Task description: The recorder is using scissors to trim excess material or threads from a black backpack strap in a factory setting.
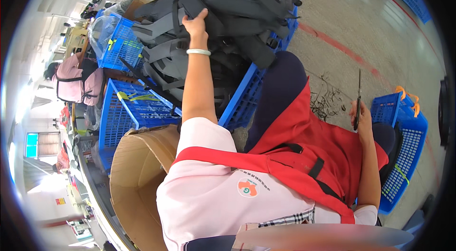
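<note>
Reaching left hand (195,24) into grey strap pile (223,9) on blue crate (247,99), fingers gripping one strap. Right hand (363,118) clenched on scissors (357,101), blades up. Next likely: pull strap free toward lap.

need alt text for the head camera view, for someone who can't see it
A person's left hand grasps a pile of grey straps heaped in a blue crate, while the right hand holds scissors upright over a red apron.
</note>
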Demonstrator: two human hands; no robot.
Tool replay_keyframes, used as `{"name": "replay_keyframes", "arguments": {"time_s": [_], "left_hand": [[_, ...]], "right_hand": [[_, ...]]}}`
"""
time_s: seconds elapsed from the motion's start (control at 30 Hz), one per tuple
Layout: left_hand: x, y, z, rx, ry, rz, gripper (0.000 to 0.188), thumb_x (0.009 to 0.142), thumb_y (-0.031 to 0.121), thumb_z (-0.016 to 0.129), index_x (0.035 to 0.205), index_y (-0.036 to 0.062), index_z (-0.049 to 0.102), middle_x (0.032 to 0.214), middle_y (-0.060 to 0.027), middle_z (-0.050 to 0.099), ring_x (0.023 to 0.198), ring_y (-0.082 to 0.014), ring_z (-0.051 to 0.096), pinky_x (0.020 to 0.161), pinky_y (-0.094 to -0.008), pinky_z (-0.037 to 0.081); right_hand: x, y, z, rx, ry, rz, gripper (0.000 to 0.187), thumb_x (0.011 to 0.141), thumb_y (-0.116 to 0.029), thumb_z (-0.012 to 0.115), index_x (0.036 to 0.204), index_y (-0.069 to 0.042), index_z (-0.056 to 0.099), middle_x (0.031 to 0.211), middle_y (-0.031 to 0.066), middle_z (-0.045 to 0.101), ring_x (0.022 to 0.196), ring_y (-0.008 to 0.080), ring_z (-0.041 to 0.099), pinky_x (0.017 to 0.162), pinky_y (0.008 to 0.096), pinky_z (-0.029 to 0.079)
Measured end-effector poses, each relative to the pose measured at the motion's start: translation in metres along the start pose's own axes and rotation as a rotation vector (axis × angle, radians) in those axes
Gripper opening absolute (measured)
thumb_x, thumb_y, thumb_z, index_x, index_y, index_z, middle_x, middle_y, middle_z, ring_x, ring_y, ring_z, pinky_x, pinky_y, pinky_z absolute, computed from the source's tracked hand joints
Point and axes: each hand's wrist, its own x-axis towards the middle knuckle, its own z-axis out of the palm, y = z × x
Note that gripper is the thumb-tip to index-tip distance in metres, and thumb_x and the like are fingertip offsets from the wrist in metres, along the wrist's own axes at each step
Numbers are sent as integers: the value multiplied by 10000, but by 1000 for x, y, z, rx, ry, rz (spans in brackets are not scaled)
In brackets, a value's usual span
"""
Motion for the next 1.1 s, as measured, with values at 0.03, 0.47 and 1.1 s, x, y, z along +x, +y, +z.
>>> {"name": "replay_keyframes", "arguments": {"time_s": [0.03,0.47,1.1], "left_hand": [[-7,6,8,-236,-137,-167,639,757,184,762,1259,-32,433,1086,-170,608,923,-335,622,790,-372,534],[-325,46,17,-685,-1141,-640,479,805,101,725,1230,58,509,1089,-95,615,1003,-202,598,900,-350,487],[-317,90,55,-778,-1045,-534,170,825,4,688,980,62,652,943,-31,656,878,-158,629,848,-314,503]], "right_hand": [[-1,4,-6,-29,10,-18,264,935,-339,584,981,-81,559,711,-31,508,522,27,443,460,180,336],[-23,-58,38,-79,-70,-225,253,850,-169,687,992,-18,542,817,56,602,730,126,590,654,256,465],[-89,-54,44,-293,-119,-203,306,777,-157,768,854,-34,498,717,12,444,688,101,391,598,260,350]]}}
